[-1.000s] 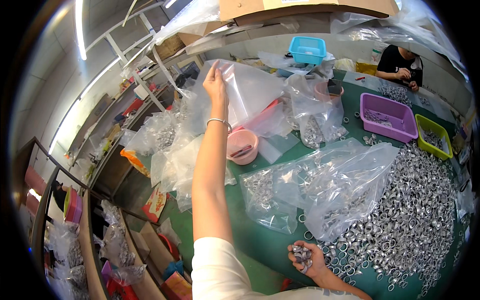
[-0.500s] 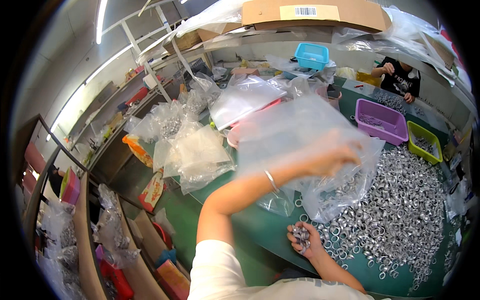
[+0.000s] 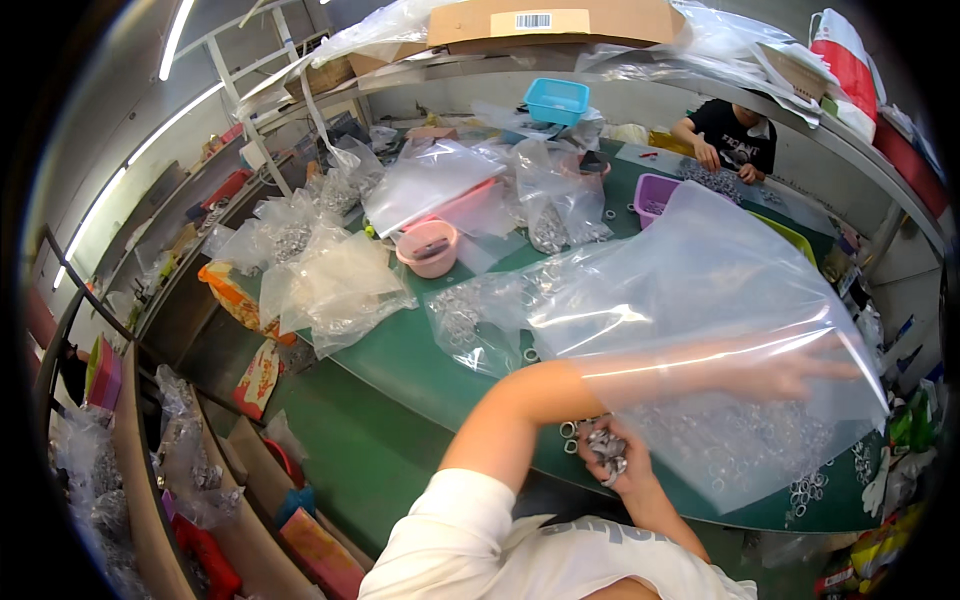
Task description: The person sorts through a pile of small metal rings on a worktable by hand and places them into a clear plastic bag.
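My left arm reaches to the right inside or beneath a large clear plastic bag [image 3: 700, 265]; I cannot tell which. Through the film my left hand [image 3: 795, 370] shows with its fingers spread. The bag stretches over a pile of metal rings, with a few loose rings [image 3: 806, 490] showing past its lower edge. Just below my left forearm, my right hand [image 3: 622, 462] is closed around a handful of silver-grey metal rings [image 3: 604, 448]. A smaller clear bag with rings [image 3: 470, 318] lies flat on the green table [image 3: 400, 360].
A pink bowl [image 3: 428, 250], stacked plastic sheets [image 3: 425, 185] and filled bags [image 3: 558, 205] stand farther back. A purple basin [image 3: 652, 195] and a green basin [image 3: 797, 238] are partly covered by the bag. Across the table a co-worker [image 3: 735, 140] handles small parts. An overhead shelf holds cardboard [image 3: 555, 22].
My left hand has swept farther right, and the bag has spread over the ring pile and basins. My right hand still holds its rings. The view has turned to the right.
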Demonstrator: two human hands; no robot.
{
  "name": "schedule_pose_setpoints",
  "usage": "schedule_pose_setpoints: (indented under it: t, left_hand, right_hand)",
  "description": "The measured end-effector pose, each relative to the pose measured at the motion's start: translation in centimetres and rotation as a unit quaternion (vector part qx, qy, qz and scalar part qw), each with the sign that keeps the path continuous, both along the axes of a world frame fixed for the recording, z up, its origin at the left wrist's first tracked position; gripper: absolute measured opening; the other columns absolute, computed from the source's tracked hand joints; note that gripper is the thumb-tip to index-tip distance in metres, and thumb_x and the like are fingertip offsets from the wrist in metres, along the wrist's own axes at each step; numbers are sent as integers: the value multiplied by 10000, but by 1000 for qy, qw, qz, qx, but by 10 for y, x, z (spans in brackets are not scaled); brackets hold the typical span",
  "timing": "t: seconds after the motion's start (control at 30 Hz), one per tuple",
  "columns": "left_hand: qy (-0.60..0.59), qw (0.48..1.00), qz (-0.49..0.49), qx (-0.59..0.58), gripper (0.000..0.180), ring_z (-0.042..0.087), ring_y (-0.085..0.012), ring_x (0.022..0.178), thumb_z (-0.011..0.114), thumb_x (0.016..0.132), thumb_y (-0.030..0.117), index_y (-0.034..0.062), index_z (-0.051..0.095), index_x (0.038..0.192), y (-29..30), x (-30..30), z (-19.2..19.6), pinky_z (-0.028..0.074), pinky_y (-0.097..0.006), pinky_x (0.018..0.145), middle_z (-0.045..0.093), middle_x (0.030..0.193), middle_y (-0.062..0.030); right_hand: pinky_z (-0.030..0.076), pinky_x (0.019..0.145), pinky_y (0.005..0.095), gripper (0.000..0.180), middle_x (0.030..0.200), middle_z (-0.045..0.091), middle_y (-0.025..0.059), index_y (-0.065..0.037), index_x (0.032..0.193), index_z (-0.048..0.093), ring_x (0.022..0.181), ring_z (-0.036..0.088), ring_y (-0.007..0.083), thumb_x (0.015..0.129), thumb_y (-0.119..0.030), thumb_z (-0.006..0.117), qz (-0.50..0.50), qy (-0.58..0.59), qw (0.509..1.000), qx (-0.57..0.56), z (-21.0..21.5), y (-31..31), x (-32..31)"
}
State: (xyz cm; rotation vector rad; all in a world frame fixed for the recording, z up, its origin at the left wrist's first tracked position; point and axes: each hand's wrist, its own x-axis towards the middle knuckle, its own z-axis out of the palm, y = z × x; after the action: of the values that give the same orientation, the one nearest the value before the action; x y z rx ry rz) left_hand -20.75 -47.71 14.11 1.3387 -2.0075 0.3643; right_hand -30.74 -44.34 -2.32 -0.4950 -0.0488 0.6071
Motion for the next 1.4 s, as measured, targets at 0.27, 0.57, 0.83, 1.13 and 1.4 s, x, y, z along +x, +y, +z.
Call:
schedule_pose_setpoints:
  t: [0.27, 0.57, 0.83, 1.13, 1.4]
  left_hand:
    - [189, 980, -46, 35, 547, 278, -374, 1290, 554, 806, 124, 132, 391, 1328, -118, -38, -83, 205, -493, 1075, 325, 1392, -166]
    - [847, 490, -201, 45, 453, 465, -318, 1167, 463, 851, 116, -60, 399, 1263, -13, -88, -125, 345, -440, 1016, 428, 1312, -208]
    - [909, 414, 30, -32, 390, 518, -282, 1114, 404, 952, 223, -72, 448, 1203, 2, -42, -157, 408, -397, 981, 520, 1201, -213]
    - [598, 734, 284, -149, 206, 569, -91, 610, 665, 820, 164, -35, 626, 783, 13, -19, -73, 455, -217, 565, 631, 706, -49]
    - [65, 849, 271, -449, 301, 523, -91, 464, 597, 879, 183, 35, 629, 618, -11, 46, 121, 385, -219, 444, 575, 516, -26]
  right_hand:
    - [484, 414, 336, 302, 918, 609, 130, -20, 1015, 550, 723, 586, 270, 887, -287, 488, -372, 141, 902, 169, -46, -138, -22]
    - [494, 446, 236, 259, 893, 619, 92, -60, 1030, 556, 678, 618, 171, 854, -251, 557, -387, 104, 898, -182, -23, -211, -66]
    - [395, 358, 199, 204, 852, 632, 119, -36, 961, 576, 586, 589, 155, 826, -189, 566, -365, 92, 907, -186, -5, -206, -80]
    - [414, 358, 223, 220, 909, 629, 71, -57, 992, 576, 611, 594, 159, 844, -217, 550, -538, 209, 812, -81, -2, -221, -100]
    - [353, 318, 227, 180, 909, 522, 137, -79, 985, 570, 594, 391, 163, 887, -208, 491, -428, 99, 893, 103, 10, -269, -144]
